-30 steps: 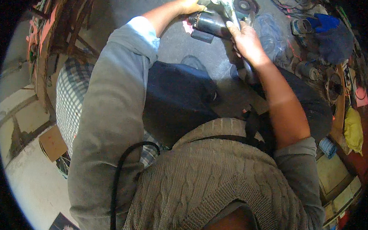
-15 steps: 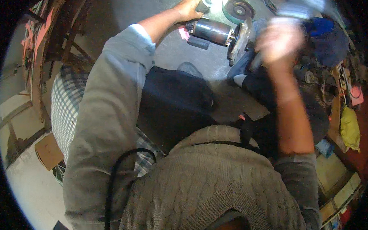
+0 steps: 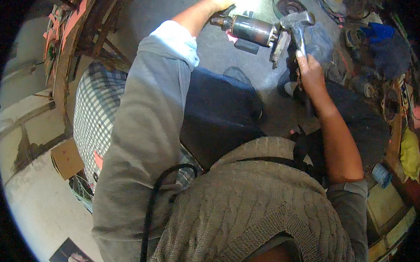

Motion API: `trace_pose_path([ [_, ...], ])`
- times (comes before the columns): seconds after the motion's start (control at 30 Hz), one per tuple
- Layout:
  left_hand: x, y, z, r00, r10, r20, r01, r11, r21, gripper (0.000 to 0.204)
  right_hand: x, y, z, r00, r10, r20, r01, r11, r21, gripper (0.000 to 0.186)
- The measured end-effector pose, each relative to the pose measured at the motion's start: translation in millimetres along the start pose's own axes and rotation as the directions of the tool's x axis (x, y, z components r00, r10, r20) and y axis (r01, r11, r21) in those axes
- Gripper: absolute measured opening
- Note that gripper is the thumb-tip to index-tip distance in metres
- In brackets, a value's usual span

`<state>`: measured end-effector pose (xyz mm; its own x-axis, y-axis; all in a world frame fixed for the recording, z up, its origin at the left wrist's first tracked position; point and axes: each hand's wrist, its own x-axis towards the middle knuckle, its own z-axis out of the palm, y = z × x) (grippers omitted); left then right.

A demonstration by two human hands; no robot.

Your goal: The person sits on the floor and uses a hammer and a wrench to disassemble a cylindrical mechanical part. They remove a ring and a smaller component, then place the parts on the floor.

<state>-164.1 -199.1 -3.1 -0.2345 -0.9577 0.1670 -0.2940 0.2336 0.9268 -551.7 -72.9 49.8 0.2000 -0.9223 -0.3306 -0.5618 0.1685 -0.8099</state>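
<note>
Several things crowd the right side: a blue cloth [image 3: 379,32], a yellow bag [image 3: 410,154] nearer the person, and a round disc [image 3: 289,5] just beyond the hammer [image 3: 297,21], whose head stands close to its rim. The dark cylindrical motor [image 3: 253,30] lies on the grey floor [image 3: 213,52] between both hands. Half a second ago the right hand [image 3: 311,75] was a blur; now it shows crisply, wrapped round the hammer's handle. Glare and the upper edge swallow the left hand [image 3: 221,0]; I cannot tell what it grips.
</note>
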Motion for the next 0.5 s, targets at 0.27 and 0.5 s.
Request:
trace_pose_path([
  [0.27,0,28,-17,0.978,-0.208,-0.01,0.196,0.903,0.382,0.04,-8,21,-8,0.997,-0.017,0.077,0.03,0.986,-0.166,0.057],
  [0.5,-37,-5,-38,0.896,-0.405,-0.179,0.436,0.737,0.517,0.048,-13,27,-6,0.982,-0.064,0.18,0.105,0.968,-0.229,0.06],
])
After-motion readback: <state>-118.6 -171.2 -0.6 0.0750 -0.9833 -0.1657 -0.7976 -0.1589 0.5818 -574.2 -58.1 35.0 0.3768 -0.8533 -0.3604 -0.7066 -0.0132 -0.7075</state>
